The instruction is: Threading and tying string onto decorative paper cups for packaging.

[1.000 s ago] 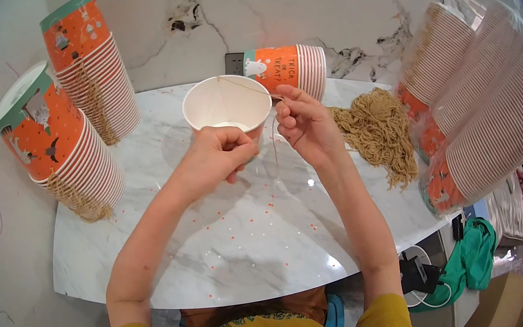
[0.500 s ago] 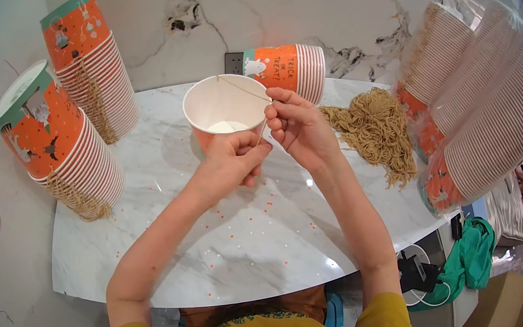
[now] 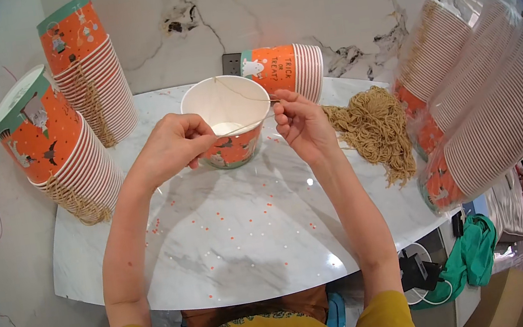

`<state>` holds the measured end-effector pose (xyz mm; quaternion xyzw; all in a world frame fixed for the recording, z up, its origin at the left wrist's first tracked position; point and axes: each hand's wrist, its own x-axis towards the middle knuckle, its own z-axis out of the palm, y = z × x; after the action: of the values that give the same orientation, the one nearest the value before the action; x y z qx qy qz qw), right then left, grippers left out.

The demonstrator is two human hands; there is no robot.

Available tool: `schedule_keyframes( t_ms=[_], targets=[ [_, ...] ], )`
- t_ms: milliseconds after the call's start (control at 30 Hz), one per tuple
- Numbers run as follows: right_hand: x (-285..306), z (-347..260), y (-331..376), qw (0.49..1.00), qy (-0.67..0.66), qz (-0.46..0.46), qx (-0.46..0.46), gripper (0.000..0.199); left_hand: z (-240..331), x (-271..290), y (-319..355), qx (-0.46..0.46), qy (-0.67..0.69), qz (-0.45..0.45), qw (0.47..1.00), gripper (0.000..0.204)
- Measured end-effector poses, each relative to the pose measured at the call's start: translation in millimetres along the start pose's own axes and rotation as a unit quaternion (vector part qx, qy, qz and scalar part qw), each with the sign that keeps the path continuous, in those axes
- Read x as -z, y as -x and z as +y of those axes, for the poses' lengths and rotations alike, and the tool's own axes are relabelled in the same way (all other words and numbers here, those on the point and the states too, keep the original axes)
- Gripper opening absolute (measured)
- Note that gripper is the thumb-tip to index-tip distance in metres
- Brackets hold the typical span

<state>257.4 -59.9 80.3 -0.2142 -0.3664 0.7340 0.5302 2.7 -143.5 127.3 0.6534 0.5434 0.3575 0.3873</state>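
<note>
The left hand (image 3: 171,146) and the right hand (image 3: 299,120) are both closed in a narrow pinch on a thin tan string (image 3: 243,124), which runs across the open mouth of a paper bucket (image 3: 227,111) standing upright on the white marble worktop (image 3: 238,234). The bucket is between the two hands, and its rim touches or nearly touches the fingers on both sides. It is white inside and orange with small pictures outside. It looks very light and thin-walled, so I judge that it slides or tips easily if the string pulls sideways, and that its rim bends under a hard squeeze. The better place to hold it is low on the wall or with fingers spread around the rim, not at one point. The string seems soft, limp and a little rough, so it should not slip much, but it is so thin that only the fingertips can keep it. I cannot tell if its ends already pass through holes in the wall. Just to the right of the right hand lies a loose pile of the same strings (image 3: 371,130). Behind the bucket one stack of buckets lies on its side (image 3: 285,72), more stacks stand to the left (image 3: 63,146), and long stacks lean at the far right (image 3: 488,96).
</note>
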Motion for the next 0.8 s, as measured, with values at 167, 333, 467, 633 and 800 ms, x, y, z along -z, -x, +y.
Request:
schedule_keyframes(
  t_ms=[167, 333, 467, 633, 800],
  targets=[
    [-0.6, -3.0, 2.8, 0.996, 0.085, 0.01, -0.001, 0.02, -7.6, -7.8, -1.1, -0.022, -0.057, 0.003, 0.998, 0.015],
    [15.9, 8.4, -1.6, 0.765, 0.553, 0.11, 0.311, 0.021, -3.3, -28.3, -3.3, -0.06, -0.068, 0.014, 0.996, 0.016],
    [-38.2, 6.0, 28.4, 0.848, 0.49, -0.032, 0.2, 0.027, -1.7, -35.1, 0.1, -0.063, -0.043, 0.043, 0.996, 0.016],
    [-56.6, 13.4, 45.5, 0.851, 0.502, -0.108, 0.112, 0.028, -2.8, -39.8, -2.9, -0.066, 0.02, 0.06, 0.996, 0.015],
    [-55.2, 14.2, 46.2, 0.827, 0.533, -0.091, 0.155, 0.018, 1.0, -38.8, -0.5, -0.045, 0.063, 0.037, 0.996, 0.015]
  ],
)
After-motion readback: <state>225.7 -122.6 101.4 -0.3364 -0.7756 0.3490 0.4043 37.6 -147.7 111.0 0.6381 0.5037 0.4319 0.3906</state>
